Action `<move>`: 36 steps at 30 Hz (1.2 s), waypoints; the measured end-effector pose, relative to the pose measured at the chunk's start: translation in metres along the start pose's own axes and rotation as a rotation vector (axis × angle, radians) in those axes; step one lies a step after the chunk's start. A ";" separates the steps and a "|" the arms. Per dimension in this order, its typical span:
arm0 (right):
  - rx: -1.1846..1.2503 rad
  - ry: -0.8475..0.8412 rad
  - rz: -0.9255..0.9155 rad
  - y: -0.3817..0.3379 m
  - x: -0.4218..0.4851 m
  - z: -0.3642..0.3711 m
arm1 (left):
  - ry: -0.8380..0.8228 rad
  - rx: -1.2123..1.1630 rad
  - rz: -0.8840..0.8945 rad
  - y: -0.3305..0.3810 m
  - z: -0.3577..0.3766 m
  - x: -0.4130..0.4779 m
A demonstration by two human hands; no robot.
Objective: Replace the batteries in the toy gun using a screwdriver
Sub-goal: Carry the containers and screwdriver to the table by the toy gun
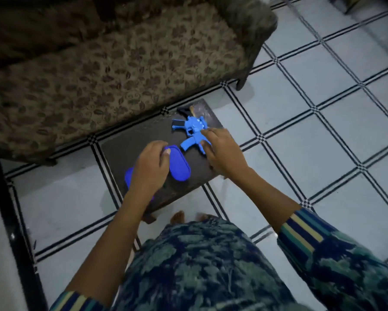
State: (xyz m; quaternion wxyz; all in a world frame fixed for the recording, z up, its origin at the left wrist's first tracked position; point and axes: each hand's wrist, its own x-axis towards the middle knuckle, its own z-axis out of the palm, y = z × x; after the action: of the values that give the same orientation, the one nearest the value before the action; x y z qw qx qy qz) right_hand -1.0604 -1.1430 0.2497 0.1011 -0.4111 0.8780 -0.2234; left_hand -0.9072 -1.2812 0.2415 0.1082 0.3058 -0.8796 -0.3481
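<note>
Past blue-green patterned cloth (199, 265), my right hand (222, 151) pinched the blue plastic toy gun (193, 131) at the far end of the small dark table (184, 189), my left hand (150, 163) curled on a blue oval plastic box (180, 167) nearer; I feared a careless tug sliding the gun off.

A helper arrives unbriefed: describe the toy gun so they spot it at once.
Before the leaf-patterned sofa stands a small dark table on the tiled floor. At its far end, pinched by the right hand, lies the toy gun. It is light blue, angular and rifle-shaped with black parts, unlike the smooth, deeper-blue oval lid by the left hand.
</note>
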 end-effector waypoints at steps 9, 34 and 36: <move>0.026 0.003 0.051 0.074 -0.035 -0.080 | -0.060 0.118 0.108 0.091 0.044 0.021; -0.051 -0.181 -0.356 0.309 0.176 -0.206 | 0.202 0.086 -0.295 0.252 0.201 0.220; -0.056 -0.223 -0.401 0.314 0.221 -0.214 | 0.236 0.077 -0.363 0.255 0.202 0.251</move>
State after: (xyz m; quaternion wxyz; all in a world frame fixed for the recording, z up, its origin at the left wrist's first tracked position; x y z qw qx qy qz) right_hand -1.4916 -1.0698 0.2905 0.1398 -0.6022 0.7680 -0.1676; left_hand -1.3049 -1.1796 0.2605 0.1344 0.5017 -0.8038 -0.2899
